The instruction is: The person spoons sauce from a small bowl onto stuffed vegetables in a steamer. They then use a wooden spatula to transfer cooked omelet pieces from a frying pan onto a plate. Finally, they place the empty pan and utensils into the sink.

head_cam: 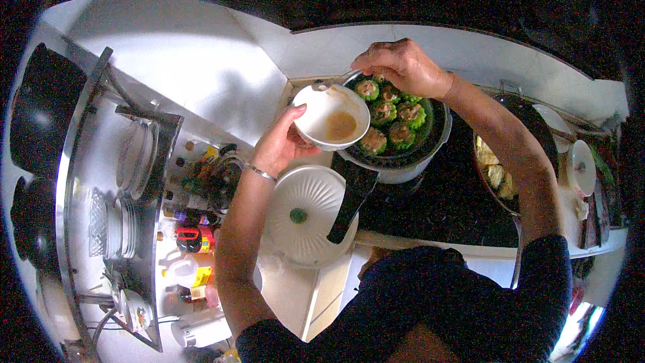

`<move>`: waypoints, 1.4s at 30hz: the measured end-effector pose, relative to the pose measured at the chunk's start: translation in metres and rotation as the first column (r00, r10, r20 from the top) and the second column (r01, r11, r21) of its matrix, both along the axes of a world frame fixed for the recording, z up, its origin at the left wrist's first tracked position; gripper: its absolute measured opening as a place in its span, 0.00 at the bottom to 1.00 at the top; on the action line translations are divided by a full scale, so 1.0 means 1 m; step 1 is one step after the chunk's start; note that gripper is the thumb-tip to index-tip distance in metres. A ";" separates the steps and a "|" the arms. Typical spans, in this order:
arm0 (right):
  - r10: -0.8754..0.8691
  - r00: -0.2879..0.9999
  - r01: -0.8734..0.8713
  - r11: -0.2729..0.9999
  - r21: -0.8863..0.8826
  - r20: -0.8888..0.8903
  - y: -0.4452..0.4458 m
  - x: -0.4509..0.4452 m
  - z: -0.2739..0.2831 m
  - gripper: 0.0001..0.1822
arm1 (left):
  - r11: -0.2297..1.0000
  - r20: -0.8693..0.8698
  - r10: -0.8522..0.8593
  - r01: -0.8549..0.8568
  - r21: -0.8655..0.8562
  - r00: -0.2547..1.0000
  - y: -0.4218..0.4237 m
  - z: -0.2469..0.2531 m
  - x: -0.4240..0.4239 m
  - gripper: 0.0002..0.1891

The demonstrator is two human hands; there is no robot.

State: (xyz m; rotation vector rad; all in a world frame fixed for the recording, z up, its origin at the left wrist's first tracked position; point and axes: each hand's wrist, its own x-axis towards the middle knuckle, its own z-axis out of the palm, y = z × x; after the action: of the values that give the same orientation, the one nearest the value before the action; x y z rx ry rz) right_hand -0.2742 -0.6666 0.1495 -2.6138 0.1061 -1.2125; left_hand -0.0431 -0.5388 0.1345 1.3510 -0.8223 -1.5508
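My left hand (279, 141) holds a white bowl (310, 106) by its left side, thumb on the rim; some brown liquid lies in it. The bowl is tilted slightly beside a pot. My right hand (403, 68) grips the handle of a metal spoon (325, 85), whose head is at the bowl's far rim. Below and around the right hand, green ridged vegetable rings (373, 141) filled with a brownish stuffing sit in the round pot (448, 133). The pot's black handle (352, 196) points toward me. My right fingers partly hide the rings at the back.
A white ribbed lid or plate (289, 242) lies beside the pot handle on the counter. The pot stands on a black cooktop (433, 217). At right, a pan holds pale food pieces (489, 161). Bottles (194, 239) and a rack with stacked plates (128, 227) stand at left.
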 end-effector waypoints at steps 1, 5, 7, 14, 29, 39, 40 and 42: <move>0.001 1.000 -0.001 1.000 -0.013 -0.004 -0.001 -0.001 0.000 0.12 | 1.000 0.010 -0.001 0.001 0.012 1.000 0.000 0.001 -0.001 0.24; 0.040 0.998 -0.046 0.993 -0.110 -0.055 -0.001 -0.007 -0.011 0.12 | 0.999 0.028 0.025 -0.026 0.040 0.999 0.008 0.004 0.001 0.24; 0.078 0.994 -0.082 0.995 -0.053 -0.083 0.014 -0.009 -0.009 0.12 | 0.999 0.036 0.023 -0.025 0.047 0.999 0.012 0.003 0.001 0.24; 0.025 0.994 -0.046 0.979 -0.201 -0.108 0.018 -0.012 -0.018 0.14 | 0.998 0.043 0.000 -0.003 0.068 0.999 0.013 0.004 0.003 0.25; -0.129 0.976 0.188 0.900 0.392 -0.173 0.046 -0.004 -0.034 0.07 | 0.999 0.081 -0.005 0.009 -0.052 0.997 0.019 0.012 0.003 0.26; -0.028 0.958 0.244 0.607 0.756 -0.287 0.066 0.006 -0.034 0.07 | 0.989 0.111 0.038 -0.021 -0.144 0.993 0.034 0.002 0.004 0.26; 0.000 0.966 0.206 0.603 0.771 -0.258 0.072 0.008 -0.032 0.07 | 0.989 0.107 0.039 -0.024 -0.143 0.994 0.035 0.000 0.005 0.26; -0.019 0.969 0.194 0.681 0.706 -0.248 0.067 0.018 -0.030 0.07 | 0.989 0.101 0.025 -0.010 -0.147 0.995 0.035 -0.001 0.006 0.26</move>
State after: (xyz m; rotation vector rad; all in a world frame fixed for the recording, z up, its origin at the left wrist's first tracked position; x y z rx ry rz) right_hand -0.2562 -0.5997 0.1194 -2.0114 0.6571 -0.6770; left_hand -0.0373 -0.5040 0.1336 1.3353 -0.9661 -1.3889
